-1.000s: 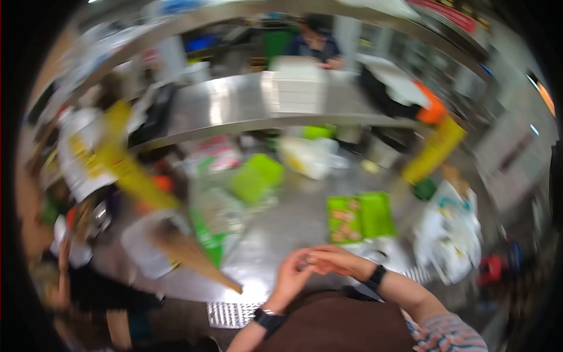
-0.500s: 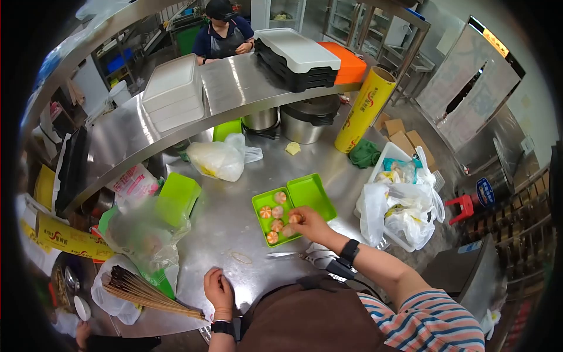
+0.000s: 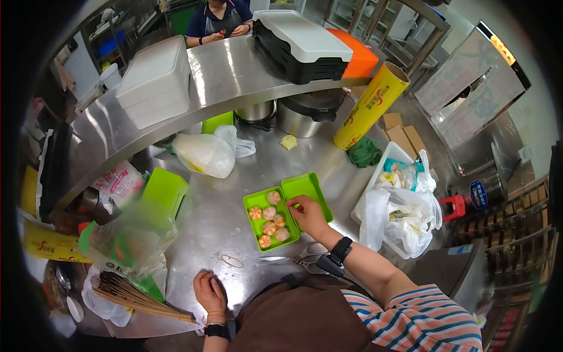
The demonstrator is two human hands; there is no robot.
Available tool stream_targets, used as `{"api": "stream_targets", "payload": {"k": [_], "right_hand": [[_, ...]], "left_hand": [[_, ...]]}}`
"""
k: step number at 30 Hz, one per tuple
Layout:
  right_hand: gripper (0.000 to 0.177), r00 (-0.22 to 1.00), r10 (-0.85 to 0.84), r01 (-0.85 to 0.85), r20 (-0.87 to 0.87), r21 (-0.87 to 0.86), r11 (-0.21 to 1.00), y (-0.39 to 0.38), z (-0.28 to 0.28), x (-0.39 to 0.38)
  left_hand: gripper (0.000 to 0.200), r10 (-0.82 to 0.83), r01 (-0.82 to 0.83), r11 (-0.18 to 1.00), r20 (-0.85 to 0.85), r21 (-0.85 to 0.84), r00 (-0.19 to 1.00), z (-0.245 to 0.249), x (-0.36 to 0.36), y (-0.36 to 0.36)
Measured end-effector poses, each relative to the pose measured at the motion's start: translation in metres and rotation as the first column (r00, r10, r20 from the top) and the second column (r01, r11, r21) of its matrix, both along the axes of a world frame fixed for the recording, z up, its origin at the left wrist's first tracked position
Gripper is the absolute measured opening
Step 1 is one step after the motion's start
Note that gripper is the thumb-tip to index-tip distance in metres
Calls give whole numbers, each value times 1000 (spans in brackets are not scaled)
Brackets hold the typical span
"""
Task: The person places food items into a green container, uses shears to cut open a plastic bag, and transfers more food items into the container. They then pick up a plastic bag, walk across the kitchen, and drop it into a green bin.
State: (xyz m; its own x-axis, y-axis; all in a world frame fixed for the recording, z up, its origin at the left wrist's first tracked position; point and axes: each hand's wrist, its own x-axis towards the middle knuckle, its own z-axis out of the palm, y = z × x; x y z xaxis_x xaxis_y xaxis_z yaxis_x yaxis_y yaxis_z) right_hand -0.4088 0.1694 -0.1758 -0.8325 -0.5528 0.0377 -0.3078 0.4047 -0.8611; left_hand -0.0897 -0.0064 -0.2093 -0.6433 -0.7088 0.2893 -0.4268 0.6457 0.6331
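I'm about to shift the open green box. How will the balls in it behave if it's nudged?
The orange-and-white balls would probably roll a little, being rounded with gaps between them. The green box's raised rim should likely hold them through a gentle nudge.

And here's the bright green box [image 3: 260,198], sitting flat and wide open, its matching lid [image 3: 306,188] laid back along the box's right side, joined at the edge. Seven round balls inside, all in the left half: one nearest the box's far edge, one hugging its left wall, three clustered about its middle, two down by its near edge. Orange and white stripes on most, a couple paler! Right hand [image 3: 312,219] right over the seam between box and lid; left hand [image 3: 210,293] loosely curled, nearer the wearer than the box.
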Motion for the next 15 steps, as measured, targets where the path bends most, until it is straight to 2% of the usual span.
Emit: {"api": "stream_targets", "payload": {"k": [5, 8, 10, 13, 15], "right_hand": [[18, 998, 16, -18, 60, 24, 1000, 1, -3, 6], [18, 995, 84, -83, 60, -6, 996, -11, 13, 9], [16, 984, 171, -164, -50, 114, 980, -18, 18, 5], [13, 964, 227, -209, -138, 135, 969, -26, 16, 4], [13, 960, 244, -219, -136, 180, 959, -27, 14, 4]], "left_hand": [[14, 7, -7, 1000, 33, 3, 999, 0, -1, -1], [15, 2, -3, 1000, 35, 8, 999, 1, -1, -2], [15, 3, -3, 1000, 36, 8, 999, 2, -1, -2], [15, 2, -2, 1000, 38, 1, 999, 1, -1, -2], [15, 4, -4, 1000, 42, -2, 999, 1, -1, -3]]}}
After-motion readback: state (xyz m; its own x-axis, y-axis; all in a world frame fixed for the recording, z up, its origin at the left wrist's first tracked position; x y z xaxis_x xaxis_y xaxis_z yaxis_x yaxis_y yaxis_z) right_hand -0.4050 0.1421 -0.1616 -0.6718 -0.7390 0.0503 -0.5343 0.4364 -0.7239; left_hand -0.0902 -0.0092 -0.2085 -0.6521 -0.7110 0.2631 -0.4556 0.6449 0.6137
